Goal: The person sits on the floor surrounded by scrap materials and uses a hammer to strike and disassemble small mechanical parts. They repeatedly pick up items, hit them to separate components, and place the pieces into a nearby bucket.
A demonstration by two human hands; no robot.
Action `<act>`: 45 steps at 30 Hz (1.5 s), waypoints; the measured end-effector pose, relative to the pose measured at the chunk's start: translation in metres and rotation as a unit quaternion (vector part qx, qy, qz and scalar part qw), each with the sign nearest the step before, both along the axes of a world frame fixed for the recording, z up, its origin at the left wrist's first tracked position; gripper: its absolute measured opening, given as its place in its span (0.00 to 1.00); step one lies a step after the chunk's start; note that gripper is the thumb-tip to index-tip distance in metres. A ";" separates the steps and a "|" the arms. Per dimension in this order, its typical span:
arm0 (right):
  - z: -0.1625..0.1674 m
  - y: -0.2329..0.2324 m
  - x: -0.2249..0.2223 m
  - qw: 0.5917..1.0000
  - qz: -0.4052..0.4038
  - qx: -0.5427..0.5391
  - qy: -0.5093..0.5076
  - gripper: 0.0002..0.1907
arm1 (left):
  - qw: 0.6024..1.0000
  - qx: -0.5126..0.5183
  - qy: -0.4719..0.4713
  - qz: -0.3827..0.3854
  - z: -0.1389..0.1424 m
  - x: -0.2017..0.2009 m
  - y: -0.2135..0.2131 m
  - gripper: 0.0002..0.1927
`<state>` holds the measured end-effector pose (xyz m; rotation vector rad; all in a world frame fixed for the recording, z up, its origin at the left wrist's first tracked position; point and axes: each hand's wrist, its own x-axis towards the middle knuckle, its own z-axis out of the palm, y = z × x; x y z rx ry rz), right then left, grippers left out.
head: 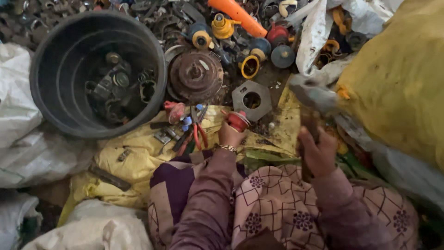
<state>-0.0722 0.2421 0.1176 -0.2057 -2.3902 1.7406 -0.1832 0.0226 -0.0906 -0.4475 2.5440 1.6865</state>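
My left hand (230, 134) grips a small red part with a pale rim (238, 120), held just in front of a grey hexagonal metal piece with a round hole (251, 99). A gold bangle sits on that wrist. My right hand (317, 150) is closed round the wooden handle of a hammer (311, 96); its grey metal head is raised and blurred. Both arms wear purple sleeves over a patterned cloth on my lap.
A large black bucket (44, 69) with metal scraps stands at left. A rusty round disc (195, 75), red-handled pliers (199, 129), orange and yellow plastic parts (223, 27) and more scrap lie ahead. White sacks (27, 153) at left, a yellow sack (397, 78) at right.
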 end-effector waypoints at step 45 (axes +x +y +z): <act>-0.036 -0.003 -0.013 0.985 -0.048 0.057 -0.157 0.25 | 0.994 -0.042 -0.011 -0.096 0.017 -0.008 0.021 0.41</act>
